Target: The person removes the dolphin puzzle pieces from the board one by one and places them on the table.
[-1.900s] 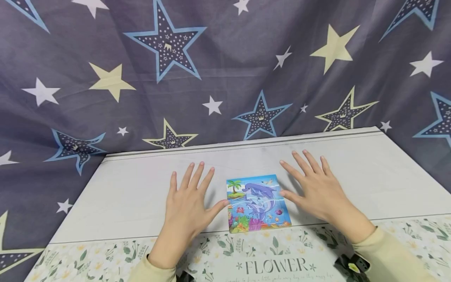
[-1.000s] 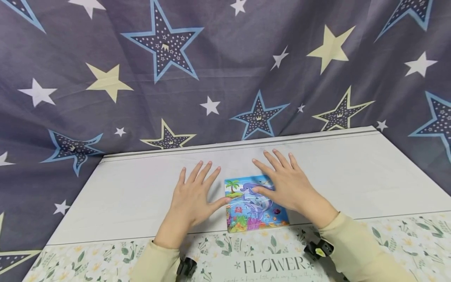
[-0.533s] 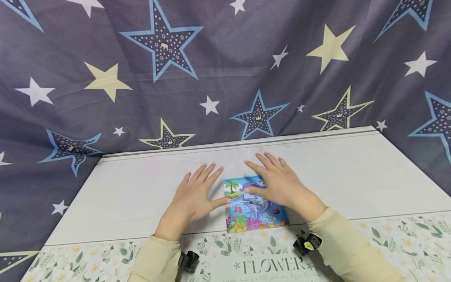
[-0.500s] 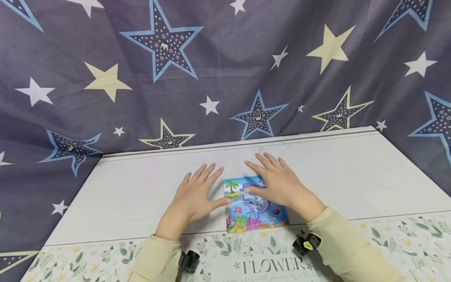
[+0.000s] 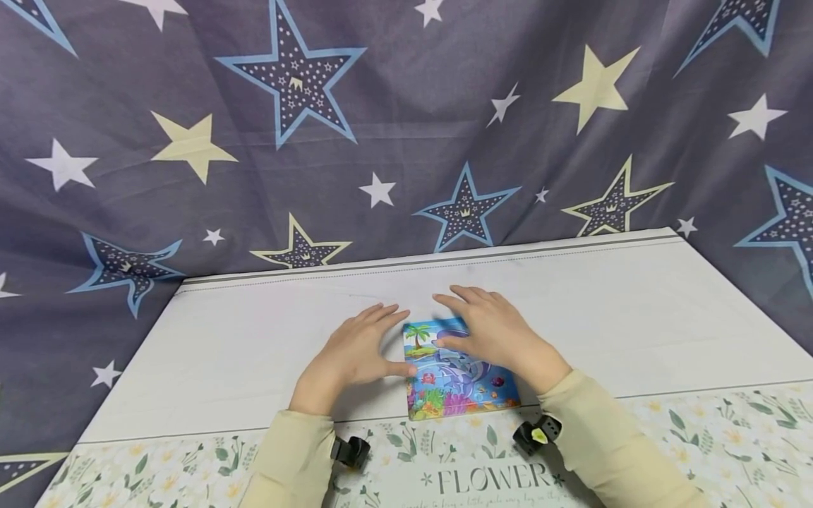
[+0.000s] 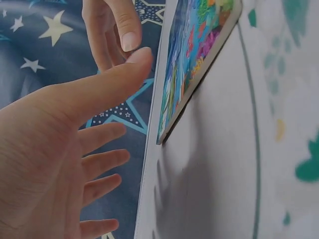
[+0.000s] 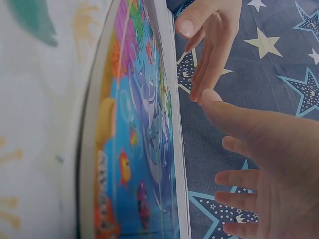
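Note:
A square dolphin jigsaw puzzle (image 5: 457, 384) lies flat on the table, its pieces joined into one picture with a palm tree and a crab. My left hand (image 5: 356, 353) hovers at its left side, thumb tip over the left edge in the head view. Above the upper right part of the puzzle hangs my right hand (image 5: 495, 331), hiding some of the dolphin. Both hands hold nothing, fingers spread and slightly bent. In the left wrist view a gap shows between the left thumb and the puzzle (image 6: 199, 55). The right wrist view shows the puzzle's thin edge (image 7: 89, 164) below the right hand (image 7: 279, 169).
The table is covered with a white cloth (image 5: 254, 353), with a floral front band and the printed word FLOWER (image 5: 495, 478). A dark curtain with stars (image 5: 381, 106) hangs behind the table. Black wrist cameras (image 5: 351, 451) are strapped at both sleeves.
The right hand has moved left over the puzzle. The left hand has come slightly right, and the fingers of both hands have bent more. The puzzle stays in place.

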The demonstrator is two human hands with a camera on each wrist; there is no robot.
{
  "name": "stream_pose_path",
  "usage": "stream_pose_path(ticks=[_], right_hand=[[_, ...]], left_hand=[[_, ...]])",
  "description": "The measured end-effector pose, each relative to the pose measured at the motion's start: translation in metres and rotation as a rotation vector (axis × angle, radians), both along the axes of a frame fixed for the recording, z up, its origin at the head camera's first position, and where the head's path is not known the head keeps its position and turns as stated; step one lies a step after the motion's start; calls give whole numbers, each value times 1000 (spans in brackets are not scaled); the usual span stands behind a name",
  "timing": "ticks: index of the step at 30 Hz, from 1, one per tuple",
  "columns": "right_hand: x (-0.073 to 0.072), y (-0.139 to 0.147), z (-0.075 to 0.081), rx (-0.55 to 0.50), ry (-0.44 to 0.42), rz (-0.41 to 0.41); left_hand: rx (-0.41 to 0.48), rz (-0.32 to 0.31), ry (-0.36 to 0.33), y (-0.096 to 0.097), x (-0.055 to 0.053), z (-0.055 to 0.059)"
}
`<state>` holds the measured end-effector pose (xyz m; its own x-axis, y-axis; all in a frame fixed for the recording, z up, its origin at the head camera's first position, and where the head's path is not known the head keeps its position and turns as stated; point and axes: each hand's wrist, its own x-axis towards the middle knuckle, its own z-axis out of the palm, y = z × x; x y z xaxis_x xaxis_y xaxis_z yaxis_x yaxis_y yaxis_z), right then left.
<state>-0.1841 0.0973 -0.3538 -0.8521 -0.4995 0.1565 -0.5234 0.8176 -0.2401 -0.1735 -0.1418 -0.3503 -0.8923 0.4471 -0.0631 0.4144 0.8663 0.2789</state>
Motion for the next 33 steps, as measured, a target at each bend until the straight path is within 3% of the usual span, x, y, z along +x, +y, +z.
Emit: stream_pose_path(ticks=[11,26,33], right_hand=[[-7,-9,-3,-85,14,82],[-8,-24,-5,-186,-259,18],[-9,-28,-9,-168,-274,18]], left_hand=[[33,32,-90,-3,-2,-6],[19,62,-136,0,-2,-10],[41,38,-148,1,-2,-12]])
